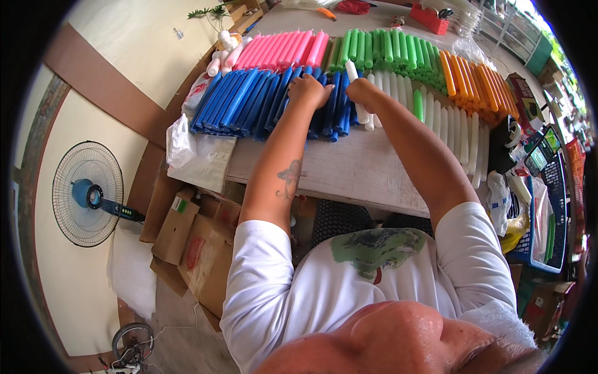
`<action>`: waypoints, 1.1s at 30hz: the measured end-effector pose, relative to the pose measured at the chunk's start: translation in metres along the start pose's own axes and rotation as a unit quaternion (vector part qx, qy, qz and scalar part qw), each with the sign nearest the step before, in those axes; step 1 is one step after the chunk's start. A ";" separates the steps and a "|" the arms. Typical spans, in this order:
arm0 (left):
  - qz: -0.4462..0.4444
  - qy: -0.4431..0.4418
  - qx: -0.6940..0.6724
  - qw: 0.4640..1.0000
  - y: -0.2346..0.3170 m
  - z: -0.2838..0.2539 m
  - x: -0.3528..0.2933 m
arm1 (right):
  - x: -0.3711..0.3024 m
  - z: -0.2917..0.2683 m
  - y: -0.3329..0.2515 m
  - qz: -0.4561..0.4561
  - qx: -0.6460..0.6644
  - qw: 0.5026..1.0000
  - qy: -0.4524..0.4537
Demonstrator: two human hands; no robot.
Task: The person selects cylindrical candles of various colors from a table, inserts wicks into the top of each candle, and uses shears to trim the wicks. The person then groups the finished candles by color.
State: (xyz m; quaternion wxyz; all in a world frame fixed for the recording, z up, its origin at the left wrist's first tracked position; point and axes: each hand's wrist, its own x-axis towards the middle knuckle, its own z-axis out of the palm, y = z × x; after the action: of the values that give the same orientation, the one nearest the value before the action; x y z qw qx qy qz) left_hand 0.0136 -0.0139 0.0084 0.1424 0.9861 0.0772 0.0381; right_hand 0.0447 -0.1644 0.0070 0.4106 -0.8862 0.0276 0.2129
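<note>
Head view, only one. Right hand (363, 90) had the white candle (351, 71): fingers wrapped round its upper half, thumb side facing the left hand (309, 92). Candle sat mid-table, left to right, at the seam between the blue candles (237, 103) and the white row (459, 134). Long axis ran roughly from the table's (349, 177) far edge to its near edge, far tip leaning a little toward the left edge. Lower end stuck out past the fist on the near-edge side. Couldn't tell if it was off the tabletop or resting on its neighbours.

Key relation: right hand was the nearer one, already in contact. Left hand was just beside it, toward the table's left edge, with a few blue candles in the gap. Its fingers were curled down over the right part of the blue pile; whether they gripped one or only pressed, couldn't tell.

Around: pink candles (280, 50) lay beyond the blue, toward the far edge; green candles (392, 48) beyond the white. Orange candles (473, 78) took the right side. One light-green candle (418, 105) lay among the white. Clear plastic bags (208, 163) overlapped the near-left corner.
</note>
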 end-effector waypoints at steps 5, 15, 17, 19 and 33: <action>-0.043 -0.039 -0.005 0.998 0.009 0.017 0.001 | -0.004 0.002 0.001 0.043 0.060 0.997 -0.002; -0.093 -0.189 -0.244 0.947 0.000 -0.028 -0.028 | -0.001 0.023 0.039 0.053 0.408 0.898 -0.153; -0.092 -0.186 -0.306 0.929 -0.002 -0.019 -0.029 | -0.014 0.018 0.038 0.061 0.430 0.880 -0.191; -0.057 -0.217 -0.318 0.921 0.002 -0.020 -0.031 | -0.012 0.015 0.036 0.075 0.416 0.882 -0.206; 0.252 0.051 -0.626 0.736 0.024 -0.009 -0.174 | -0.173 -0.014 0.076 -0.367 0.291 0.869 -0.159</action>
State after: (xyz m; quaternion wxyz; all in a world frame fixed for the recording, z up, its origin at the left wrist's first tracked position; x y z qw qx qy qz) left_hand -0.1552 -0.0622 0.0145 0.7088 0.6539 -0.2084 0.1630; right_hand -0.1242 -0.2464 0.0300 0.6975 -0.6264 -0.3050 0.1673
